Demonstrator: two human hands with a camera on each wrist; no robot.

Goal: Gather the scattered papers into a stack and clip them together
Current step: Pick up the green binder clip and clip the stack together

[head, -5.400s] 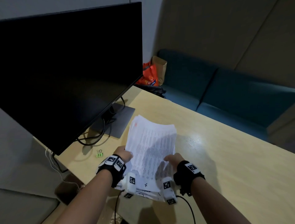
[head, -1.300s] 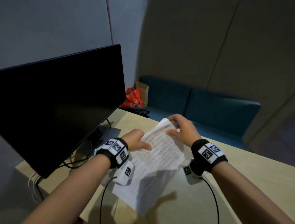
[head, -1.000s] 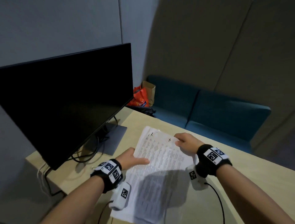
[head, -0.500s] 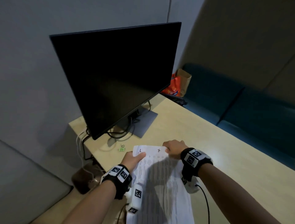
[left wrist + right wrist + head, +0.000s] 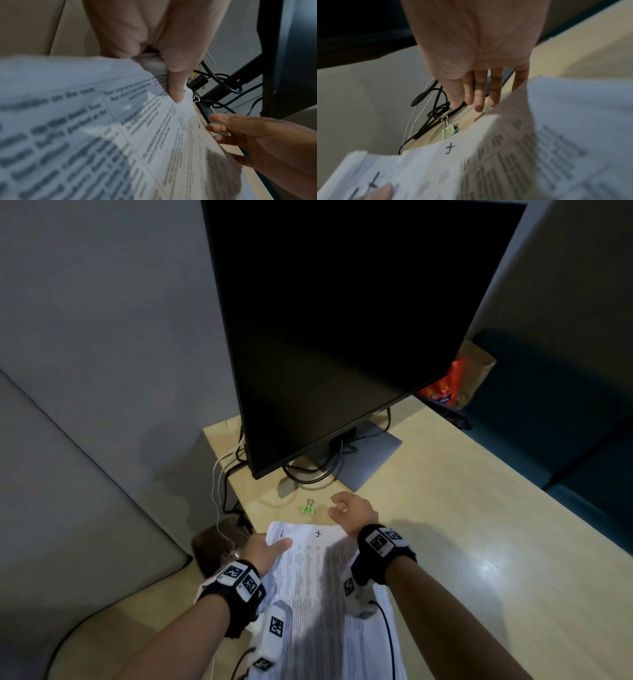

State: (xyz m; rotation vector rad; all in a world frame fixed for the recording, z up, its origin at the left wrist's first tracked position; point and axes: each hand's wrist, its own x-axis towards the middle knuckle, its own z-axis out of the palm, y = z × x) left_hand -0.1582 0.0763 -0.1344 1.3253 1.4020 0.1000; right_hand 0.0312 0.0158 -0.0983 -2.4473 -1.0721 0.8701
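Note:
A stack of printed papers [image 5: 318, 594] lies on the wooden desk [image 5: 462, 508], its near end over the desk's front edge. My left hand [image 5: 269, 547] pinches the stack's top left corner, thumb [image 5: 175, 86] on top of the sheets [image 5: 102, 135]. A small green binder clip [image 5: 309, 509] with silver handles lies on the desk just beyond the stack's top edge. My right hand [image 5: 346, 506] hovers off the paper to the right of the clip, holding nothing. In the right wrist view its fingers [image 5: 479, 94] hang straight above the clip [image 5: 448, 132] and the stack [image 5: 505, 162].
A large black monitor [image 5: 342, 320] on a grey base [image 5: 370, 453] stands behind the clip, with looped cables [image 5: 308, 470] under it and over the desk's left edge. Orange and brown bags [image 5: 455, 385] sit on a teal sofa [image 5: 565, 405] at the right.
My right hand has let go of the stack's top edge and moved forward beside the green clip. The left hand still holds the corner. The view has swung left and down.

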